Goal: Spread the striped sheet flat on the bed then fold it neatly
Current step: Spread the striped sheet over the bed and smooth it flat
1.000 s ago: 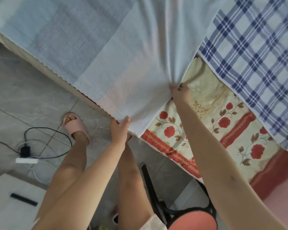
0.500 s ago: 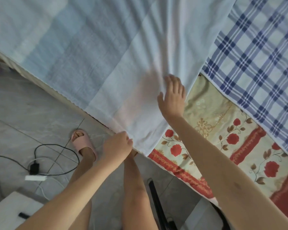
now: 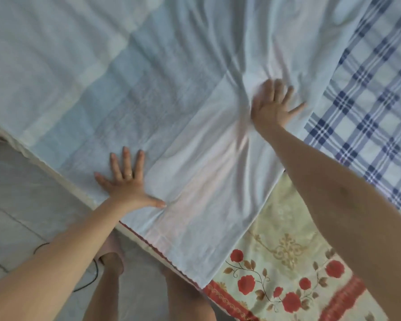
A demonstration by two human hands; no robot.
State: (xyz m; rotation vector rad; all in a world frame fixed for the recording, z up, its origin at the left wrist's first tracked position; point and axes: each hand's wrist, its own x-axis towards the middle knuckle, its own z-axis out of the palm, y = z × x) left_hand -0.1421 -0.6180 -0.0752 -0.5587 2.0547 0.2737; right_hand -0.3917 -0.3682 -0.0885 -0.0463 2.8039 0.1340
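The striped sheet, pale blue and white in broad bands, lies spread over the bed and reaches its near edge. My left hand presses flat on it near the bed's edge, fingers straight and spread. My right hand presses flat further in, close to the sheet's right border, with wrinkles fanning out around it. One corner of the sheet hangs over the bed's edge at the bottom.
A blue-and-white checked cloth lies to the right of the sheet. A cream cover with red flowers shows beneath at lower right. Grey floor tiles and a black cable lie left of the bed, by my legs.
Both hands let go of the sheet's gathered edge and moved further onto the bed, where they now lie flat. The sheet lies flatter and more of it is in view.
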